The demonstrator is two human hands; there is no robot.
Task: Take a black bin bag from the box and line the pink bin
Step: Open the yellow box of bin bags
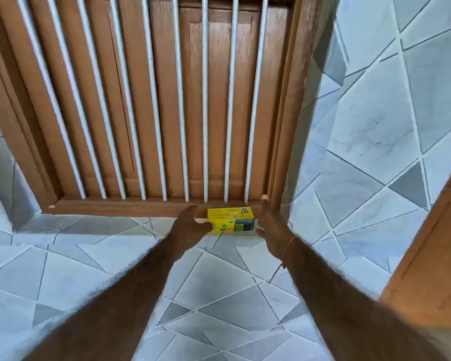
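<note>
1. One yellow box [230, 220] lies on its long side on the tiled ledge [115, 246], between the two hands and against the foot of the wooden frame [130, 205].
2. Two bare hands reach in. The left hand [192, 225] has its fingers curled around the box's left end, thumb on the front face.
3. The right hand [271, 227] stands edge-up just beside the box's right end, fingers straight and together, thumb apart; whether it touches the box cannot be told.
4. One thin cord bracelet [288, 250] circles the right wrist.
5. Nine white bars [184, 100] rise beyond the fingertips, before brown wooden shutters.
6. Grey-and-white tiles cover ledge and side wall [375, 126].
</note>
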